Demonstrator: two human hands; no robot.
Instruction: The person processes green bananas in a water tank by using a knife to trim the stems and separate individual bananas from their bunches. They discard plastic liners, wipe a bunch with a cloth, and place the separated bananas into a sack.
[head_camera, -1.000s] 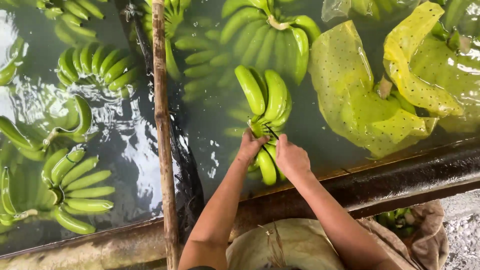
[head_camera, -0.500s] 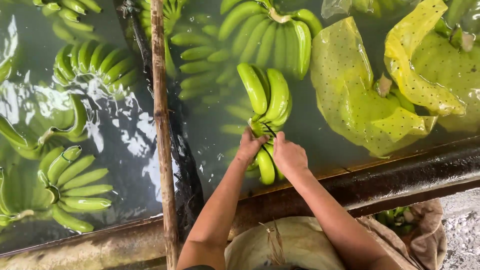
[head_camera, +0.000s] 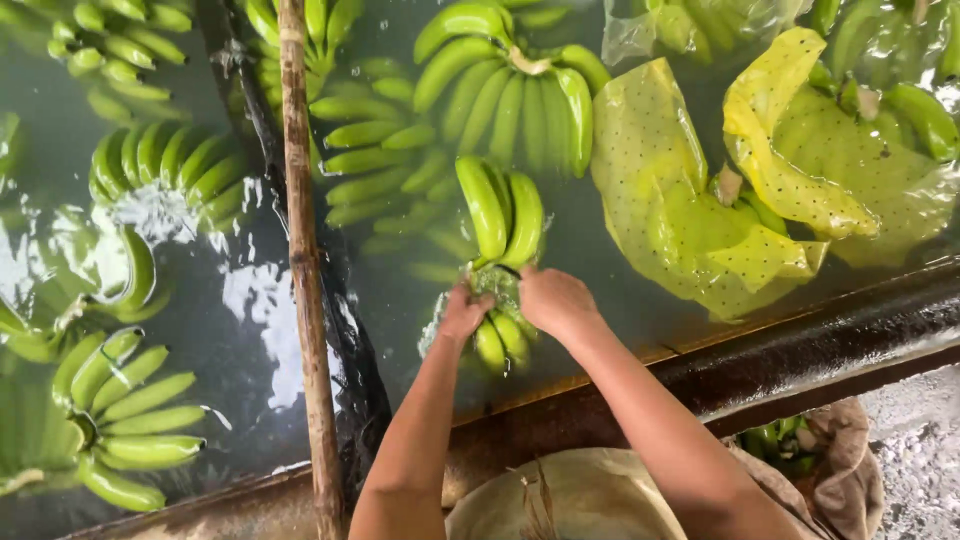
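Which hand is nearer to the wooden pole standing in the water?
The left hand. It grips the banana cluster on the side facing the wooden pole; the right hand holds the cluster's far side.

Water tank (head_camera: 250, 300), dark and glare-streaked, daylight reflected; bamboo pole (head_camera: 300, 250) laid across; dark wet rim (head_camera: 800, 345) along near edge; wet grey concrete floor (head_camera: 920, 450) at right.

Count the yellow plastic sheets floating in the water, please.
2. One large dotted yellow sheet lies right of the hands; a second yellow sheet overlaps it further right. More may be hidden under the bananas.
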